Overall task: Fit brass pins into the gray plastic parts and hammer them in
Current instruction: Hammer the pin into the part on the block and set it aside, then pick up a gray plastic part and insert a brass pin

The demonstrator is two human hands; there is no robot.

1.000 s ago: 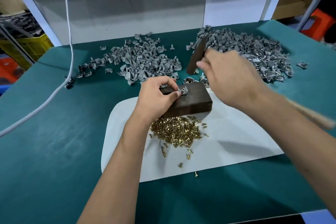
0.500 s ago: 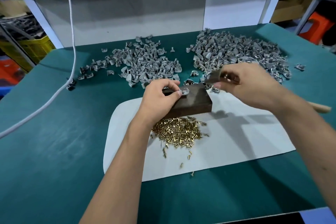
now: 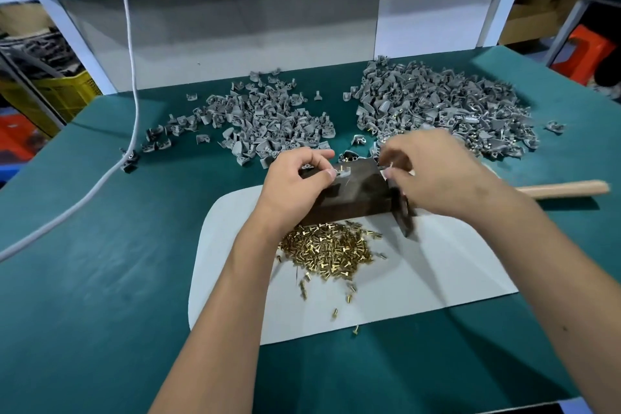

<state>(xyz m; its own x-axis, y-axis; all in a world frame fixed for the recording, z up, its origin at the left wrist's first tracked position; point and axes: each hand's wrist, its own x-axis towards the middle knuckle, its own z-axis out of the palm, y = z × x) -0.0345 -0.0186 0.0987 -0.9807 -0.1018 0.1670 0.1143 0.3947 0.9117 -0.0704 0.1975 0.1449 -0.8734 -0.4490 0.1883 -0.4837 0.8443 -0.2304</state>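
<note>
On a dark wooden block (image 3: 353, 202), my left hand (image 3: 295, 181) pinches a gray plastic part (image 3: 344, 173). A brass pin (image 3: 340, 169) stands up from that part. My right hand (image 3: 437, 175) hovers at the block's right end, its curled fingertips pinching a small pale piece (image 3: 386, 171) that is blurred. Under the right wrist lies the hammer, its dark head (image 3: 405, 217) beside the block and its wooden handle (image 3: 564, 188) pointing right. Loose brass pins (image 3: 329, 252) are heaped on the white mat (image 3: 437, 269) just in front of the block.
Two heaps of gray parts lie behind the block, one on the left (image 3: 268, 118) and a larger one on the right (image 3: 437, 107). A white cable (image 3: 134, 84) hangs down and runs off across the green table (image 3: 100, 279) to the left. Stray pins (image 3: 355, 330) dot the mat's front edge.
My right hand brought the raised hammer down and laid it on the table beside the block. It now reaches with its fingertips to the block's right end. The left hand stayed put.
</note>
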